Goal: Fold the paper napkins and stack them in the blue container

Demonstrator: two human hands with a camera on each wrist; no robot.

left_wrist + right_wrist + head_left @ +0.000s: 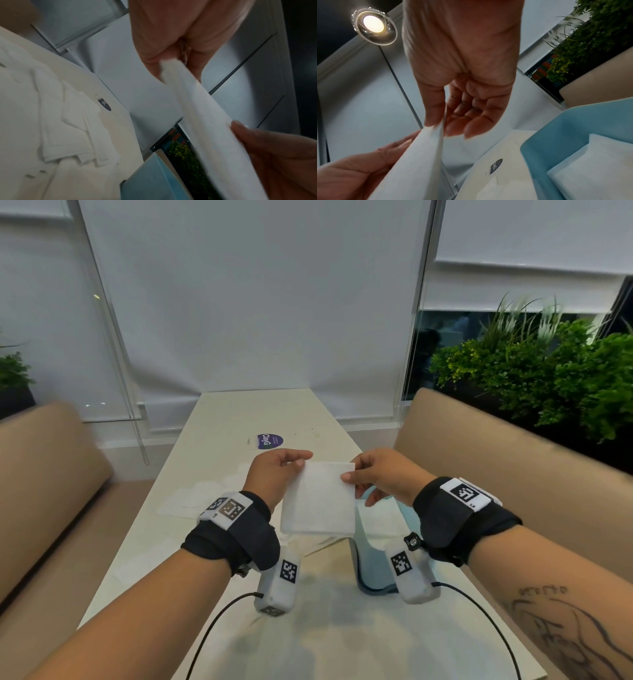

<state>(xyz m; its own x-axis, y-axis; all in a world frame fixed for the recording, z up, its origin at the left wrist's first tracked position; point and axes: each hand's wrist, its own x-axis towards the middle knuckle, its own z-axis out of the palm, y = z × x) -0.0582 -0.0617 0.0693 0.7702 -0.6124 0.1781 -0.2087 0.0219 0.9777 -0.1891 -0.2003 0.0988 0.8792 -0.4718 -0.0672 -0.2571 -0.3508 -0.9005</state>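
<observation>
Napkin (318, 498) looks folded; stacking comes next.
Left grip (274, 474) and right grip (383, 479) pinch its top corners; lower it into container (370, 571).

held napkin (318, 498): above mid surface (260, 412), between left hand (274, 474) and right hand (383, 477) | container (371, 573): on surface, right, below right hand | stacked napkins (594, 173): in container | loose napkins (68, 128): on surface, left, below left hand | sticker (270, 440): on surface, beyond both hands | plants (548, 371): far right
</observation>
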